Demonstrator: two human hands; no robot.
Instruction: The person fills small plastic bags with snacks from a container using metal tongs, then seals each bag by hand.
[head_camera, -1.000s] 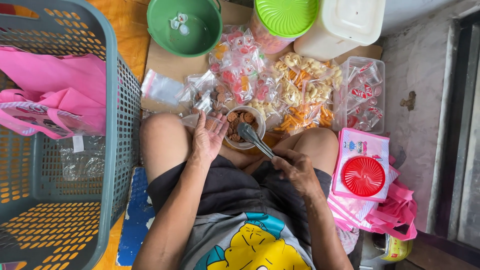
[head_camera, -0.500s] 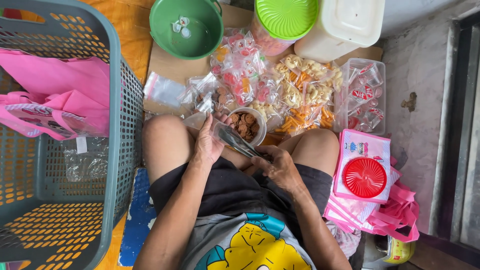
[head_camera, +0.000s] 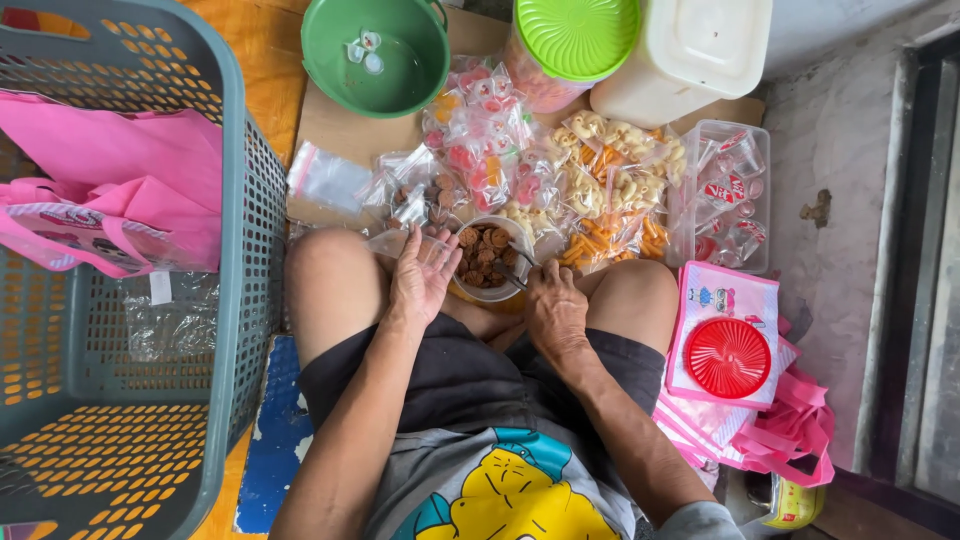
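Head view shows the left hand (head_camera: 422, 280) gripping a clear bag (head_camera: 405, 245) while the right hand (head_camera: 553, 308), closed on tongs (head_camera: 517, 268), should lift cookies (head_camera: 483, 252) gently.

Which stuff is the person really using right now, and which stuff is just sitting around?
In use:
left hand holding a small clear bag
right hand with metal tongs
bowl of brown cookies

Just lying about:
grey basket with pink bag
green bowl
white tub
red lid

Dark shorts (head_camera: 470, 375), grey cartoon-print shirt (head_camera: 500, 490)
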